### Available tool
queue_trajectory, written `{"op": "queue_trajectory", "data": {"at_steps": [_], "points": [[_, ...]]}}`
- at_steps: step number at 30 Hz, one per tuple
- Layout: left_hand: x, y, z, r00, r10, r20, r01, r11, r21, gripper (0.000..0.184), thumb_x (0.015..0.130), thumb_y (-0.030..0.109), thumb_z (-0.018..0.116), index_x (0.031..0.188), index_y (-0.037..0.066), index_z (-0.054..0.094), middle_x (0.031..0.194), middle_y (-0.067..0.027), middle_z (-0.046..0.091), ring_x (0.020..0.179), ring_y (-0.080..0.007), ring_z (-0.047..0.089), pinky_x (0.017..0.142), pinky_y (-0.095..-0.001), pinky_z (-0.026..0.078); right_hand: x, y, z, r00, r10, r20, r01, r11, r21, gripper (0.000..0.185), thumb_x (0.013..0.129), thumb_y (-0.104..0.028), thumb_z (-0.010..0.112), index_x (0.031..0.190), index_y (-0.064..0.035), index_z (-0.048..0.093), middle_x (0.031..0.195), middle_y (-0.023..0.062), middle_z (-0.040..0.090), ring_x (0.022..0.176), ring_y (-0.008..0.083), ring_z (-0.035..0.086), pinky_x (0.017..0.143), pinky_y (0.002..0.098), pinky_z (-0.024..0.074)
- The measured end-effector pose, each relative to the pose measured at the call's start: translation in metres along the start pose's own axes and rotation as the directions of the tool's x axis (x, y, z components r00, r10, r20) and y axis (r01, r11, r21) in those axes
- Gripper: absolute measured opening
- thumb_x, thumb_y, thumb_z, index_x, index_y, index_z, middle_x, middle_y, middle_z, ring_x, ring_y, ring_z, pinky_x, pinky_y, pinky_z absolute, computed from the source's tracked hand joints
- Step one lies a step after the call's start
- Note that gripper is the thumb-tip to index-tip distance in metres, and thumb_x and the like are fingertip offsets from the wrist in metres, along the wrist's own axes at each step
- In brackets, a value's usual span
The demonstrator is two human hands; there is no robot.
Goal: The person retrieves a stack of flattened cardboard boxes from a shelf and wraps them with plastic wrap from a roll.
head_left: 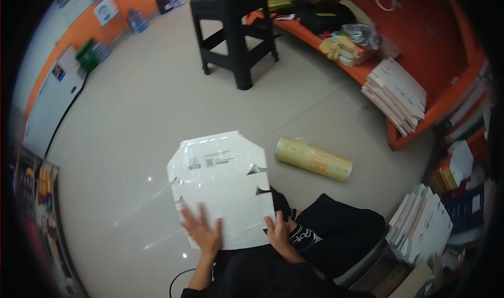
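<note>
A flat white cardboard box [223, 193], folded down, lies over my lap, with printed text and a code near its far edge. Shiny clear film covers parts of it. My left hand [203, 232] rests with fingers spread over the box's near left part, slightly blurred. At the near right edge, my right hand [279, 232] grips the box, thumb on top and fingers beneath, partly hidden. A yellowish roll of plastic film [314, 159] lies on the floor to the right of the box.
A black plastic stool [233, 35] stands ahead. On the orange shelf [388, 114] at the right lie a stack of flat white boxes [396, 96] and assorted packages. More flat boxes [420, 227] stand beside my right knee. Water bottles [137, 21] line the far wall.
</note>
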State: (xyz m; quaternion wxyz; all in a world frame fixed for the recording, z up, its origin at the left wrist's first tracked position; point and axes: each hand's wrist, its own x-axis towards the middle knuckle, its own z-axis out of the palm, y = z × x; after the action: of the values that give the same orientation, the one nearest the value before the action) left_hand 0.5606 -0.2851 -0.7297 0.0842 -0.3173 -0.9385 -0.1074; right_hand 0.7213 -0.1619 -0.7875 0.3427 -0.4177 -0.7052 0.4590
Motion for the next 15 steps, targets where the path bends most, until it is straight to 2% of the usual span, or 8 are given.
{"op": "queue_trajectory", "data": {"at_steps": [2, 4, 6, 8, 10, 11, 12, 15], "points": [[0.016, -0.024, 0.008, 0.972, -0.207, -0.113, 0.194, 0.974, -0.116, 0.077, 0.08, 0.049, 0.051, 0.138, 0.01, 0.02, 0.142, -0.0197, 0.015, 0.133, -0.0345, 0.009, 0.105, -0.0494, 0.005, 0.014, 0.0, -0.01, 0.987, 0.048, 0.153, -0.026, 0.99, -0.141, 0.028, 0.089, -0.031, 0.047, 0.082, -0.004, 0.044, 0.055, 0.0188, 0.054, 0.053, 0.0381, 0.055, 0.042, 0.043, 0.0391], [0.026, -0.053, 0.019, 0.912, -0.354, -0.208, 0.296, 0.918, -0.264, 0.073, 0.084, 0.046, 0.046, 0.134, 0.0, 0.02, 0.136, -0.0202, 0.027, 0.128, -0.0349, 0.022, 0.105, -0.0438, 0.017, 0.02, 0.01, -0.012, 0.984, 0.025, 0.176, -0.022, 1.0, -0.018, 0.033, 0.091, -0.036, 0.041, 0.079, -0.0054, 0.042, 0.051, 0.0178, 0.051, 0.049, 0.0383, 0.054, 0.04, 0.0428, 0.0372], [0.039, -0.072, 0.006, 0.826, -0.464, 0.319, 0.532, 0.459, -0.711, 0.064, 0.087, 0.04, 0.045, 0.131, -0.002, 0.024, 0.129, -0.0188, 0.038, 0.119, -0.0321, 0.038, 0.099, -0.0385, 0.03, 0.026, 0.01, -0.024, 0.939, 0.138, 0.316, -0.124, 0.99, -0.062, 0.034, 0.093, -0.033, 0.039, 0.081, -0.0024, 0.043, 0.06, 0.0136, 0.054, 0.065, 0.0171, 0.061, 0.055, 0.0301, 0.0445], [0.042, -0.096, 0.006, 0.818, -0.075, 0.57, 0.555, -0.158, -0.817, 0.061, 0.086, 0.036, 0.052, 0.13, 0.001, 0.027, 0.122, -0.0173, 0.044, 0.109, -0.0281, 0.048, 0.091, -0.0376, 0.04, 0.021, 0.019, -0.024, 0.965, 0.162, 0.206, -0.185, 0.978, 0.097, 0.032, 0.095, -0.033, 0.036, 0.084, -0.0039, 0.045, 0.073, 0.0069, 0.052, 0.076, 0.0084, 0.05, 0.067, 0.0249, 0.0402], [0.032, -0.107, 0.018, 0.773, 0.019, 0.634, 0.62, -0.23, -0.75, 0.058, 0.085, 0.032, 0.054, 0.128, 0.0, 0.03, 0.121, -0.0165, 0.045, 0.106, -0.0282, 0.049, 0.087, -0.0374, 0.042, 0.028, 0.025, -0.029, 0.823, 0.15, 0.548, -0.356, 0.888, 0.291, 0.036, 0.095, -0.036, 0.034, 0.102, -0.003, 0.046, 0.089, 0.0034, 0.049, 0.089, 0.0087, 0.044, 0.078, 0.0217, 0.0375], [0.029, -0.113, 0.024, 0.717, 0.092, 0.691, 0.682, -0.299, -0.668, 0.055, 0.085, 0.028, 0.055, 0.125, 0.0, 0.032, 0.119, -0.0156, 0.046, 0.103, -0.0283, 0.051, 0.084, -0.0371, 0.044, 0.029, 0.019, -0.034, 0.773, 0.124, 0.622, -0.433, 0.82, 0.374, 0.042, 0.092, -0.034, 0.043, 0.121, -0.0039, 0.036, 0.101, 0.003, 0.049, 0.097, 0.0091, 0.043, 0.08, 0.0239, 0.0396], [0.028, -0.112, 0.024, 0.718, 0.103, 0.688, 0.683, -0.291, -0.67, 0.055, 0.085, 0.028, 0.055, 0.125, 0.0, 0.032, 0.119, -0.0156, 0.046, 0.103, -0.0283, 0.051, 0.084, -0.0371, 0.044, 0.025, 0.007, -0.035, 0.782, 0.122, 0.611, -0.427, 0.819, 0.383, 0.042, 0.092, -0.034, 0.043, 0.121, -0.0039, 0.036, 0.101, 0.003, 0.049, 0.097, 0.0091, 0.043, 0.08, 0.0239, 0.0396], [0.031, -0.107, 0.016, 0.767, -0.09, 0.635, 0.632, 0.274, -0.725, 0.05, 0.081, 0.023, 0.06, 0.116, -0.006, 0.04, 0.114, -0.0171, 0.048, 0.098, -0.0233, 0.052, 0.079, -0.0346, 0.046, 0.021, -0.004, -0.025, 0.898, -0.059, 0.437, -0.211, 0.812, 0.544, 0.056, 0.085, -0.022, 0.059, 0.129, -0.0064, 0.028, 0.103, 0.0052, 0.047, 0.084, 0.0093, 0.048, 0.069, 0.0251, 0.0437]]}}
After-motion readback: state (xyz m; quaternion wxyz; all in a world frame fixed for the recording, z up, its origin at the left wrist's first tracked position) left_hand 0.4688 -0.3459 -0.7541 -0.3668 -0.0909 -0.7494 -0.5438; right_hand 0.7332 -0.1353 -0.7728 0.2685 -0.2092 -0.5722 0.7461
